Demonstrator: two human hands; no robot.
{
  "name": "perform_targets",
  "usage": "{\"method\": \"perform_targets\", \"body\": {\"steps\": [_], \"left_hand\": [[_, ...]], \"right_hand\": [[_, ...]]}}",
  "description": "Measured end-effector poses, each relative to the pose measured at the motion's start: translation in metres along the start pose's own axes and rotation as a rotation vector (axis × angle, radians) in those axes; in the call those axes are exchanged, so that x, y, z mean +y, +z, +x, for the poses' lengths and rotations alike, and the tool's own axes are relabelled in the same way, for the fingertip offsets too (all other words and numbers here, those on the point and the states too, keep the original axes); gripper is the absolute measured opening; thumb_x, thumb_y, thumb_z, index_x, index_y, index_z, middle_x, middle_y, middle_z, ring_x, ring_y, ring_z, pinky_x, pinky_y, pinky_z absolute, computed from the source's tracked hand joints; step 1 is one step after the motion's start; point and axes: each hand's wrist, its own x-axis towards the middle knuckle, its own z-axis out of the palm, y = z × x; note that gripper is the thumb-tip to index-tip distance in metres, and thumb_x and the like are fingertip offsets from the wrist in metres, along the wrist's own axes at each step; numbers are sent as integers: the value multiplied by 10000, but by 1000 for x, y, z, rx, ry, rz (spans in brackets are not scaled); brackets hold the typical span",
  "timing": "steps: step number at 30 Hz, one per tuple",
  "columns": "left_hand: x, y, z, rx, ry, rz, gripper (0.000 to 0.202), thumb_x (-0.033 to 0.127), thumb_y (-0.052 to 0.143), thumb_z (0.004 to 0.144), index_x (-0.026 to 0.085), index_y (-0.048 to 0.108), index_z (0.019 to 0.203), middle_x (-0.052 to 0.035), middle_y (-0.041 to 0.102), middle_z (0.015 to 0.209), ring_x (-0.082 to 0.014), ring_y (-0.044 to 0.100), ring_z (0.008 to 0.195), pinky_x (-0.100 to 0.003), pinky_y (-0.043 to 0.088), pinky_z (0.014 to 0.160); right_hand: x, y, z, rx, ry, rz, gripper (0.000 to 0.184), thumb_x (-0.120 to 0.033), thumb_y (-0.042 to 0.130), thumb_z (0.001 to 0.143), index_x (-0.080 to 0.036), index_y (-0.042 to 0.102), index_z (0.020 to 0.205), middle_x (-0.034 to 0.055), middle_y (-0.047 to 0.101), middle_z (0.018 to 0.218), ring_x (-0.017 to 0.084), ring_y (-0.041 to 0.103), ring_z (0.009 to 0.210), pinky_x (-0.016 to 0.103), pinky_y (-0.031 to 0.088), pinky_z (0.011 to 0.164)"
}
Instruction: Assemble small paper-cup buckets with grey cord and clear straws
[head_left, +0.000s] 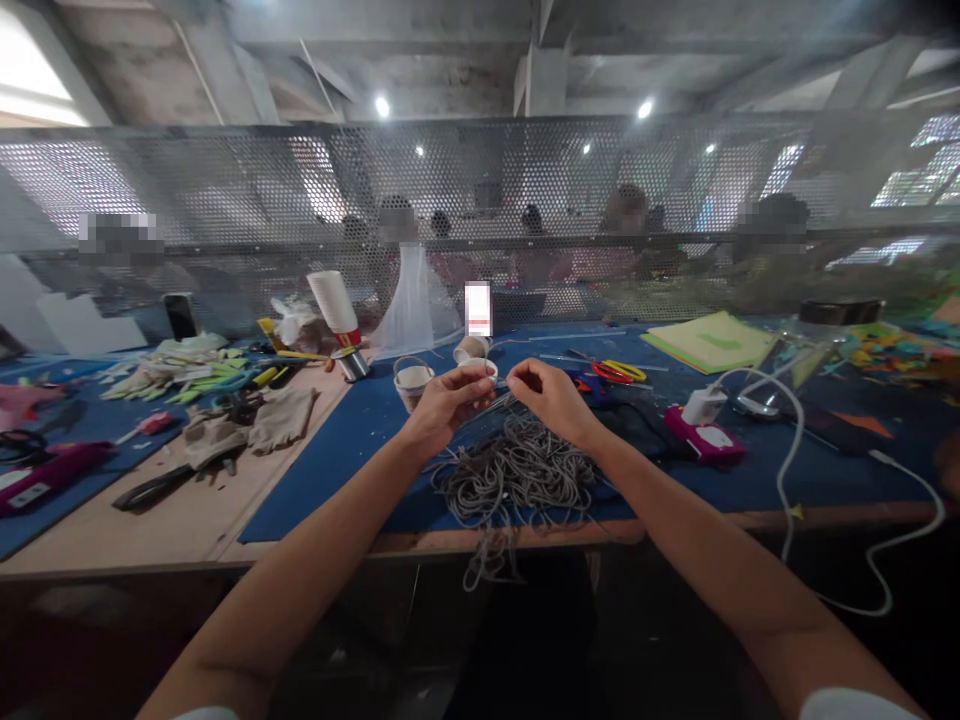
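Observation:
My left hand (452,402) is closed around a small white cup (491,371), whose rim shows by the fingertips while the rest is mostly hidden. To its right, my right hand (551,396) pinches what looks like a strand of grey cord; the fingertips are small and partly hidden. Below both hands lies a big loose heap of grey cord (525,470), some of it hanging over the table's front edge. Just beyond the left hand sits a brownish-white cup (471,349). A small cup with a looped handle (414,380) stands left of that hand.
A stack of paper cups (331,300) leans on a metal can at the left. Work gloves (281,420) and cut strips (180,372) lie farther left. Yellow-handled scissors (619,372), a magenta power block (705,440) with a white cable, and coloured sheets (709,340) are right. Mesh divides the back.

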Motion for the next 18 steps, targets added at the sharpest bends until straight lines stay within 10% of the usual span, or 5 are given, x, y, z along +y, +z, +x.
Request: {"method": "perform_targets", "body": {"steps": [18], "left_hand": [[2, 0, 1, 22, -100, -123, 152, 145, 789, 752, 115, 718, 883, -17, 720, 766, -94, 688, 698, -171, 550, 670]], "right_hand": [[5, -1, 3, -140, 130, 225, 253, -404, 607, 870, -162, 633, 941, 3, 646, 737, 67, 489, 492, 225, 418, 482]]}}
